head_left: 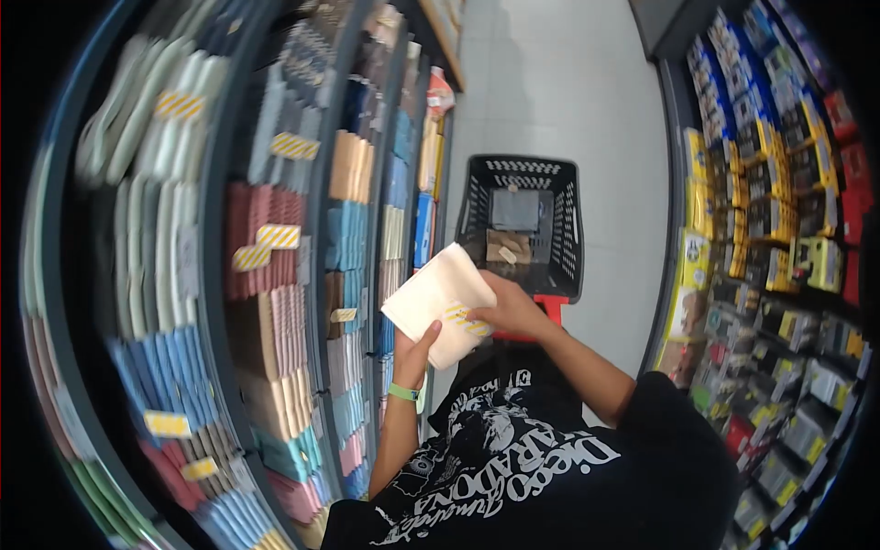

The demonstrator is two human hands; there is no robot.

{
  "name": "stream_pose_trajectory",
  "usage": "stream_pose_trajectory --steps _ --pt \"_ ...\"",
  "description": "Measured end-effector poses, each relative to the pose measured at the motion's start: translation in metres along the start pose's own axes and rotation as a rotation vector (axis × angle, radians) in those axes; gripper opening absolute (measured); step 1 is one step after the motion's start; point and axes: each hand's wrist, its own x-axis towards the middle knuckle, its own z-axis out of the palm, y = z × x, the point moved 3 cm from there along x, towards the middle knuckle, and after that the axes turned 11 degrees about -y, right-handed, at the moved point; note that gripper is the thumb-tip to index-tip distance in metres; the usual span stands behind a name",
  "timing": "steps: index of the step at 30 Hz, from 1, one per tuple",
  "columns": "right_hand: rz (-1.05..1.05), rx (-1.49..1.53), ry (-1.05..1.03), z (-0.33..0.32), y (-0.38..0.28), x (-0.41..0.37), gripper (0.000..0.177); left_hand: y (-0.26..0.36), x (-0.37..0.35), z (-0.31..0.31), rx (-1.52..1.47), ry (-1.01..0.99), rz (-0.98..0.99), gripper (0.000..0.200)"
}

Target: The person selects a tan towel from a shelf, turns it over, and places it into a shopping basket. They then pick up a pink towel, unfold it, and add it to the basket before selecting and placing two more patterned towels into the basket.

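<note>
Cream folded cloth [429, 298], one, gripped by two hands [506, 305], one black basket [525, 167], two folded items [515, 210] inside

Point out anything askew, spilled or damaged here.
One striped label on the dark pink towels looks crooked, stepped in a zigzag unlike the straight ones nearby. Nothing looks spilled, and the held cream cloth shows no clear damage.

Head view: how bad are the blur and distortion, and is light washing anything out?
Head view: strong fisheye, the left shelf bowing and the corners black; head view, upper left: green towels soft and smeared; head view, middle: cloth bright and pale, fine weave hard to read, its striped tag still distinguishable; head view: basket interior darker than the floor.
</note>
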Motion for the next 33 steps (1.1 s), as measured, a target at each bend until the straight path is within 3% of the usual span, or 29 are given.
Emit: stream_pose_trajectory --steps 6,7,14,16,17,20,27,28,29,31,33 --pt "0.158 0.166 0.038 -0.065 0.070 -0.004 0.061 -0.028 0.072 0.040 0.190 -0.012 -0.118 0.056" --pt "0.219 0.235 0.012 -0.072 0.076 -0.004 0.061 -0.032 0.081 0.044 0.185 -0.017 -0.145 0.048" --pt "0.357 0.232 0.005 -0.089 0.168 0.007 0.050 -0.092 0.147 0.027 0.338 -0.105 -0.313 0.041" --pt "0.363 0.459 0.015 -0.090 0.196 0.012 0.053 -0.108 0.173 0.022 0.459 -0.146 -0.382 0.044" --pt "0.469 0.550 0.025 -0.095 0.201 0.014 0.050 -0.122 0.187 0.016 0.480 -0.153 -0.438 0.043" --pt "0.598 0.442 0.158 -0.108 0.239 0.028 0.049 -0.173 0.241 0.002 0.392 -0.263 -0.446 0.040" --pt "0.762 0.328 0.233 -0.139 0.360 0.076 0.042 -0.278 0.353 -0.021 0.639 -0.262 -0.652 0.038" --pt "0.779 0.392 0.240 -0.139 0.389 0.082 0.042 -0.334 0.369 -0.046 0.649 -0.239 -0.561 0.040" --pt "0.810 0.389 0.215 -0.140 0.417 0.086 0.043 -0.351 0.379 -0.051 0.752 -0.229 -0.609 0.043" --pt "0.874 0.285 0.210 -0.145 0.449 0.099 0.044 -0.356 0.398 -0.045 0.854 -0.221 -0.662 0.046" --pt "0.906 0.217 0.157 -0.146 0.491 0.108 0.046 -0.331 0.409 -0.025 1.154 -0.256 -0.765 0.054"
